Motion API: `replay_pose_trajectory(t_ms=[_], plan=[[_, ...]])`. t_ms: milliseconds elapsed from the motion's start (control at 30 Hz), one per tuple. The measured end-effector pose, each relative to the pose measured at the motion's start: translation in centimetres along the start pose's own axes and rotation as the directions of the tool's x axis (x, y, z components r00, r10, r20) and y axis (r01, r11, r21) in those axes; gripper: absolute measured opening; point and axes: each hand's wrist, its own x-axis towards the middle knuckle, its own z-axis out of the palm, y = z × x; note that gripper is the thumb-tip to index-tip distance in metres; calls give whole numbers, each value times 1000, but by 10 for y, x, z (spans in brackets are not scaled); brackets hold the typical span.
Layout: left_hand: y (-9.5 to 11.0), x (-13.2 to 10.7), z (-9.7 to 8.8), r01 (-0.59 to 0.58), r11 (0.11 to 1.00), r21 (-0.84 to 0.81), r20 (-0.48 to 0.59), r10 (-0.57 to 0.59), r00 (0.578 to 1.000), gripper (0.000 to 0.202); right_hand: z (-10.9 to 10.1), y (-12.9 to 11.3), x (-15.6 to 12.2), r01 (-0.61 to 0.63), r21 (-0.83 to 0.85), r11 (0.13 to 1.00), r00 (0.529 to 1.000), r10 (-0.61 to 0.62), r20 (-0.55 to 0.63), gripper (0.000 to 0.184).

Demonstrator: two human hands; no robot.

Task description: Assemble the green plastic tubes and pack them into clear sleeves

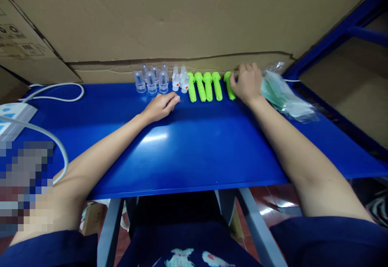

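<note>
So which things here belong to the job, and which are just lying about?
Likely in the work:
bright green plastic tubes, one at the right hand
clear domed plastic containers
small domed white-based plastic containers near the left hand

Probably just lying about:
clear plastic packet with pale green and white contents
white block with blue markings
white cable

Both forearms (117, 143) reach forward, left grip (160, 106) loosely curled, right grip (249, 83) farther out, fingers bent

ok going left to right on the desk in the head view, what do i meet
White block, clear tubes, small white tubes, four green handles, lone green handle, right hand, plastic bag.
</note>
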Motion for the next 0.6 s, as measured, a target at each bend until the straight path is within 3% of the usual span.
replay_pose_trajectory(t_ms=[167, 467, 600], plan=[[0, 0, 0, 0, 1000, 6, 7, 0, 1000, 44, 12, -18, -2, -12, -13, 1000, 999, 12, 33, 37], [0, 0, 0, 9, 999, 47, 30, -10, 1000, 42, 31, 6, 0, -46, 123, 991, 986, 26, 163, 52], [0, 1, 0, 3, 999, 52, 41, -5, 999, 40, 28, 5, 1, -102, 211, 972, 992, 83, 97, 45]])
